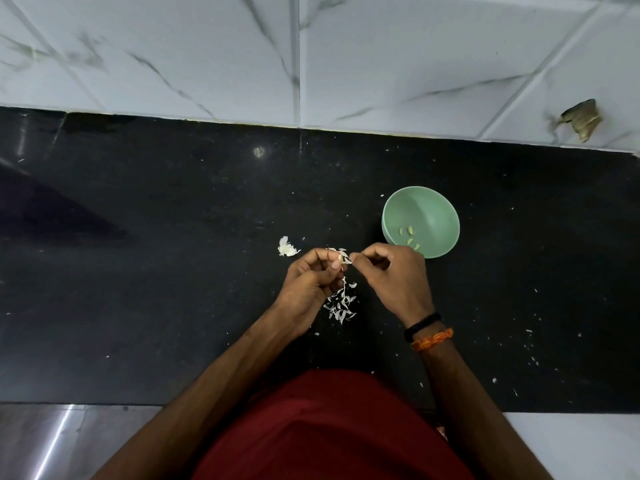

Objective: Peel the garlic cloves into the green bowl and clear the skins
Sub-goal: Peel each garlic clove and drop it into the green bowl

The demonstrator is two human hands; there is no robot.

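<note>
**Garlic clove pinched between both hands, bowl just to the right**

Garlic clove (338, 260) sits above the black counter (173, 271), left hand (311, 278) clamped on it, right hand (388, 271) nipping its papery skin (343, 251). Green bowl (420, 221) lies just beyond the right hand, peeled cloves (408, 237) already inside, nothing blocking that short drop. Skins pile (341, 303) lies beneath the hands. Remaining garlic piece (286, 247) waits nearer the left hand.
</note>
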